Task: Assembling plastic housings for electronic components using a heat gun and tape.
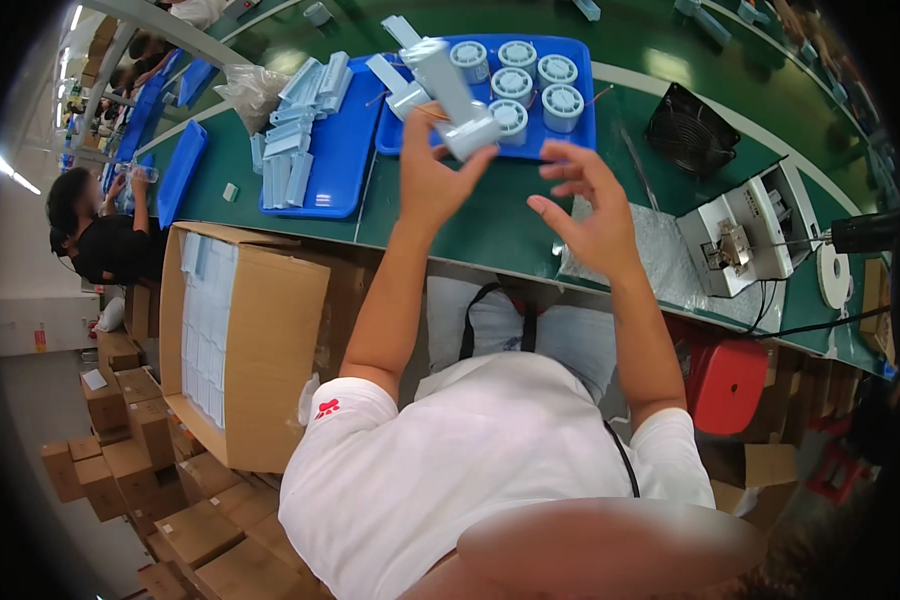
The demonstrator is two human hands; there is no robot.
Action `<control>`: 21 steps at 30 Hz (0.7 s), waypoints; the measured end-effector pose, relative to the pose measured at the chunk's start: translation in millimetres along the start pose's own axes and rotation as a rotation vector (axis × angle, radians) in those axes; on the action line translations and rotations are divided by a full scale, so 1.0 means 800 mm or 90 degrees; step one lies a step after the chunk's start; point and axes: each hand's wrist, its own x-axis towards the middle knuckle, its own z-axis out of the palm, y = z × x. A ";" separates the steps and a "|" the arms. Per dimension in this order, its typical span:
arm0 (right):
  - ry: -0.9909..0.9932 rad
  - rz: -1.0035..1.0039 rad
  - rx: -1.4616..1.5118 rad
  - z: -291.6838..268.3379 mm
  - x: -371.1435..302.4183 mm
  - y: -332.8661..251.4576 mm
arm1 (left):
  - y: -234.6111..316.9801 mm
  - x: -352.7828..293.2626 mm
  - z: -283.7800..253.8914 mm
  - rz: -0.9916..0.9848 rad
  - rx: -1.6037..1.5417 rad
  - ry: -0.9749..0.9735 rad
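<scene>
My left hand (436, 178) grips a light-blue handheld fan (454, 95) with a long handle and a round end; motion blurs it. It is above the left part of a blue tray (582, 142). To its right, my right hand (598, 222) has its fingers apart, holding nothing, over the table in front of the tray. Several round slotted fan heads (513, 84) with thin wires stand in that tray. Behind and left of the held fan are more light-blue fan pieces (386, 72), partly hidden. A second blue tray (338, 172) holds stacked light-blue handle pieces (292, 150).
A machine with a white housing (765, 225) and a black fan (692, 130) stand on the green table's right. A clear plastic bag (250, 90) lies left. Below is an open carton (270, 350) of light-blue parts. A red stool (730, 385) is right; a co-worker (110, 225) is left.
</scene>
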 end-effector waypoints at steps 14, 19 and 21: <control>0.258 0.111 0.068 -0.074 -0.110 0.017 | 0.053 -0.119 0.166 -0.001 -0.354 -0.197; 0.689 -0.218 -0.386 -0.205 -0.098 -0.047 | 0.060 -0.119 0.175 0.050 -0.254 -0.137; 0.747 -0.248 -0.465 -0.276 -0.080 -0.081 | 0.074 -0.122 0.187 0.035 -0.224 -0.214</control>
